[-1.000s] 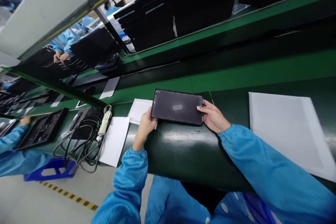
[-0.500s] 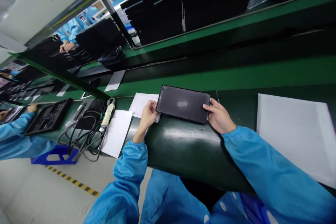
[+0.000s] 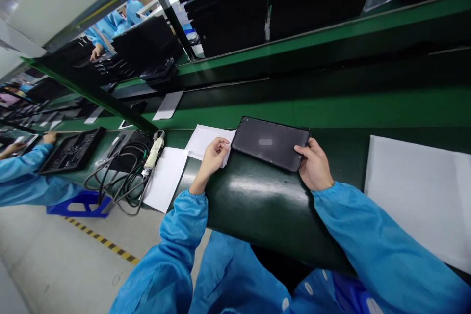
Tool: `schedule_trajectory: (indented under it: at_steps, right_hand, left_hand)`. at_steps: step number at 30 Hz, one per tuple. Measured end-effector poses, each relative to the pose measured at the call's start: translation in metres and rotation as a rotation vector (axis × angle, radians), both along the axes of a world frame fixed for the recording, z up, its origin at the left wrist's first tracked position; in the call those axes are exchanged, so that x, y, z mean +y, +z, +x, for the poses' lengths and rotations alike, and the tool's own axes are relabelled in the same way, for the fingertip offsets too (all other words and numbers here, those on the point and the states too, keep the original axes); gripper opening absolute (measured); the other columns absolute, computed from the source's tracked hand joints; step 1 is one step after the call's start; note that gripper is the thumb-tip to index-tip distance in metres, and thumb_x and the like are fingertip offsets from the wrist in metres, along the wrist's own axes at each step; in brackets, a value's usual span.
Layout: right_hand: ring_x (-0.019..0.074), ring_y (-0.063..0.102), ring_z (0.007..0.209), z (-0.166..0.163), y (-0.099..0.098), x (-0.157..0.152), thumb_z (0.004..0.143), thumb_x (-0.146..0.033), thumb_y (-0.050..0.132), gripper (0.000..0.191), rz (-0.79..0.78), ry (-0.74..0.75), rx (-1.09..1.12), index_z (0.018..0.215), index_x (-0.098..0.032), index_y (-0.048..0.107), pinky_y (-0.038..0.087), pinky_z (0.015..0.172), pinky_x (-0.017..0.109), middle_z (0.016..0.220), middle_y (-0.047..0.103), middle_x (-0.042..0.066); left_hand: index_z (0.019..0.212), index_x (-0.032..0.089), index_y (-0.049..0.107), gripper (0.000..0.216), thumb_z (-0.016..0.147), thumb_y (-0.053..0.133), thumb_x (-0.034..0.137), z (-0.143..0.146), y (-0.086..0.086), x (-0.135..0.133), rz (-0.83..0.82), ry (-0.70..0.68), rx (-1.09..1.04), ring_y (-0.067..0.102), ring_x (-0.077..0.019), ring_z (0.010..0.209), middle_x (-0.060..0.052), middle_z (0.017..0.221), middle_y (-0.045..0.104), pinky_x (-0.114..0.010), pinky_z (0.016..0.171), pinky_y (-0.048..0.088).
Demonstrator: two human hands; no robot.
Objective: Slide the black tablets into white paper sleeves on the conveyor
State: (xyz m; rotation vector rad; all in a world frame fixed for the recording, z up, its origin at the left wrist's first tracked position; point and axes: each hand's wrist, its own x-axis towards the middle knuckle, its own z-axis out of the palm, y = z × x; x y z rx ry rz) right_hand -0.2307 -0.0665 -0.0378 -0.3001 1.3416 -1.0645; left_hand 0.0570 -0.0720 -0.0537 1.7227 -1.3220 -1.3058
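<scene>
item: dark tablet back cover (image 3: 270,143), matte grey-black, pale rectangular patch at its centre, small camera cut-out at its far left corner. lies flat on the dark green bench top (image 3: 257,201), just short of the green conveyor belt (image 3: 331,103).

right hand (image 3: 315,167): at the cover's right short end, fingers curled together round that edge, thumb on top, gripping it.

left hand (image 3: 214,156): off the cover, just beside its left end, fingers loosely bent and close together, resting on a white paper sheet (image 3: 206,140) that runs under the cover's left corner; whether the fingertips pinch the sheet cannot be told from here.

both arms in blue smock sleeves.

nearby, left: second white sheet (image 3: 165,179) hanging over the bench edge; cream-handled electric screwdriver (image 3: 153,153) lying on a coil of black cables (image 3: 121,181); blue stool (image 3: 79,203) on the floor below.

nearby, right: large white foam sheet (image 3: 415,191), well apart from the cover.

further left: a co-worker's blue sleeve (image 3: 25,174), hand on a black tray (image 3: 71,149).

beyond the belt: stacked black trays (image 3: 228,10).
</scene>
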Motion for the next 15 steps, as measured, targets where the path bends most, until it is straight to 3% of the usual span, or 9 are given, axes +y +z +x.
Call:
schedule_trajectory:
  at_steps: [5, 10, 15]
  right_hand:
    - [0.0238, 0.061, 0.095, 0.002, 0.003, 0.001, 0.054, -0.033, 0.078, 0.047, -0.017, -0.087, 0.044, 0.092, -0.024, 0.051, 0.053, 0.087, 0.037, 0.086, 0.06, 0.001]
    - [0.0186, 0.058, 0.088, 0.005, -0.001, 0.004, 0.056, -0.036, 0.076, 0.047, -0.106, -0.152, 0.127, 0.091, -0.023, 0.048, 0.05, 0.084, 0.034, 0.09, 0.061, 0.0]
    - [0.0178, 0.058, 0.09, 0.013, -0.007, 0.01, 0.052, -0.041, 0.074, 0.055, -0.069, -0.171, 0.201, 0.097, -0.021, 0.049, 0.047, 0.083, 0.031, 0.092, 0.063, 0.0]
  left_hand:
    - [0.103, 0.015, 0.059, 0.02, 0.085, 0.056, 0.023, -0.004, -0.001, 0.003, -0.035, -0.051, -0.083, 0.049, -0.0073, 0.063, 0.001, 0.073, 0.056, -0.02, 0.063, 0.039]
    - [0.101, 0.016, 0.057, 0.016, 0.086, 0.053, 0.019, -0.015, 0.0, 0.008, -0.078, -0.152, -0.268, 0.044, -0.0069, 0.056, 0.005, 0.065, 0.048, -0.02, 0.062, 0.036]
    - [0.097, 0.018, 0.054, 0.012, 0.085, 0.052, 0.018, -0.022, -0.003, 0.011, -0.091, -0.091, -0.354, 0.046, -0.0082, 0.057, 0.005, 0.064, 0.049, -0.021, 0.062, 0.035]
